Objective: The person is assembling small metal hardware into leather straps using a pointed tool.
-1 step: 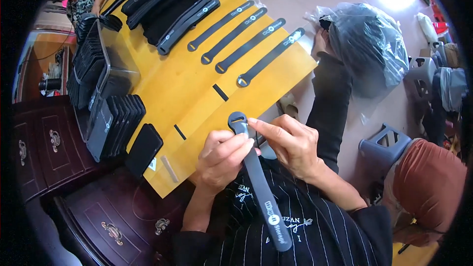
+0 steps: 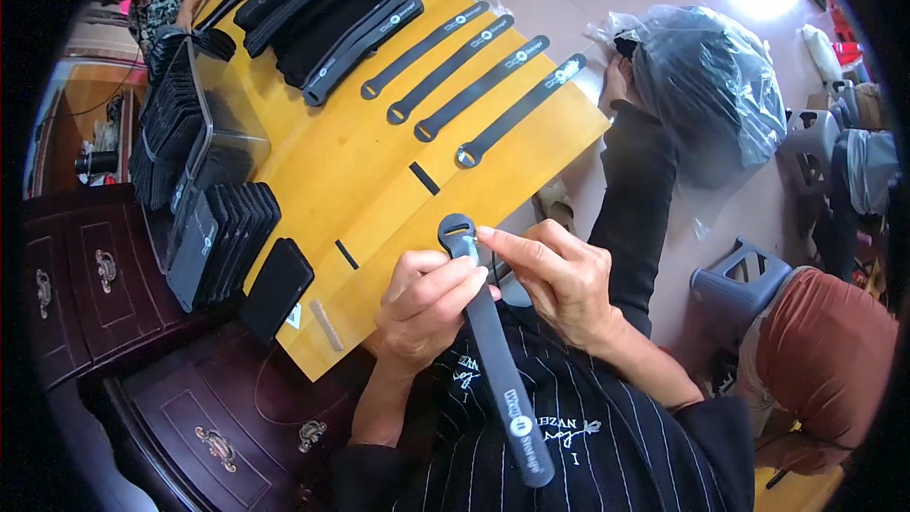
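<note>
Left hand (image 2: 424,311) is gripping a long, flat, dark-grey strap (image 2: 505,381) with a rounded, slotted head and white lettering, fingers curled closed just below that head. Right hand (image 2: 561,280) is extending its index finger, the tip touching the head's three o'clock side; its other fingers are bending inward and its thumb is hidden, so cannot tell whether it is also gripping. Strap head is overlapping, in this view, the near edge of a yellow, smooth tabletop (image 2: 313,166); its tail is pointing to half past five, before a black, white-pinstriped shirt (image 2: 626,455).

Clock taken from the hands. Twelve: four slotted dark-grey straps (image 2: 481,69) are lying in a slanting row. Eleven: a heaped stack of black straps (image 2: 318,28) is resting on the tabletop. Ten: a clear plastic bin (image 2: 248,133) is holding more black pieces. Nine: a row of flat black pieces (image 2: 227,242) is leaning together, a black rectangular pad (image 2: 278,286) lying nearby. Eight: dark-brown wooden drawers (image 2: 180,417) are standing below. Between one and two: a translucent plastic bag (image 2: 706,100) is sitting on the floor. Three: a grey plastic stool (image 2: 744,275) is standing.
</note>
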### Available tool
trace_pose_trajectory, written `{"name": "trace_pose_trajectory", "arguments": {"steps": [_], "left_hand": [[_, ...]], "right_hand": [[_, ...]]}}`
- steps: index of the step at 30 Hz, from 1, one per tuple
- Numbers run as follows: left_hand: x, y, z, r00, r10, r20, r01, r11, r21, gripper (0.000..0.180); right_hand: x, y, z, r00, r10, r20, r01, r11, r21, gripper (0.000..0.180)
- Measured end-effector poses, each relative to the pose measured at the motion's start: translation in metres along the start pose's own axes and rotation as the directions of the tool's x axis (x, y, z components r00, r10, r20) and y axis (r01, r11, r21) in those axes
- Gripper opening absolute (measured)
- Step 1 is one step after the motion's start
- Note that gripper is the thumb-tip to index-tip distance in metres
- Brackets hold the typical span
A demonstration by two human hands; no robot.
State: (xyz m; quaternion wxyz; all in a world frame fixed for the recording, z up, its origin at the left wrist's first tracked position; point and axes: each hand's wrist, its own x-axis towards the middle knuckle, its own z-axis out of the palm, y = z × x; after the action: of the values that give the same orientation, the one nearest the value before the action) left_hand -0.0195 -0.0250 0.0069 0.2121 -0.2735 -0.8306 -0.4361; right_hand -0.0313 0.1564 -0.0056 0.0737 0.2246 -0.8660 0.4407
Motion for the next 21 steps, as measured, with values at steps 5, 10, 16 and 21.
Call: {"name": "trace_pose_trajectory", "arguments": {"steps": [5, 10, 16, 21], "left_hand": [[-0.002, -0.002, -0.002, 1.0, -0.001, 0.016, 0.0, 1.0, 0.022, 0.035], [0.003, 0.006, -0.009, 0.978, 0.071, 0.198, -0.103, 0.982, 0.157, 0.031], [-0.008, 0.004, -0.001, 0.999, -0.043, 0.015, 0.045, 0.984, -0.17, 0.033], [-0.013, 0.01, -0.004, 0.999, -0.04, 0.015, 0.042, 0.995, -0.089, 0.033]], "right_hand": [[-0.002, -0.002, 0.007, 0.975, 0.22, -0.039, -0.19, 0.905, 0.381, 0.028], [-0.009, -0.002, 0.004, 0.986, 0.158, -0.056, -0.145, 0.972, 0.186, 0.023], [-0.015, 0.0, 0.002, 0.762, 0.444, 0.472, -0.534, 0.019, 0.845, 0.019], [-0.009, 0.006, -0.006, 0.985, -0.11, -0.131, 0.106, 0.994, -0.035, 0.023]]}}
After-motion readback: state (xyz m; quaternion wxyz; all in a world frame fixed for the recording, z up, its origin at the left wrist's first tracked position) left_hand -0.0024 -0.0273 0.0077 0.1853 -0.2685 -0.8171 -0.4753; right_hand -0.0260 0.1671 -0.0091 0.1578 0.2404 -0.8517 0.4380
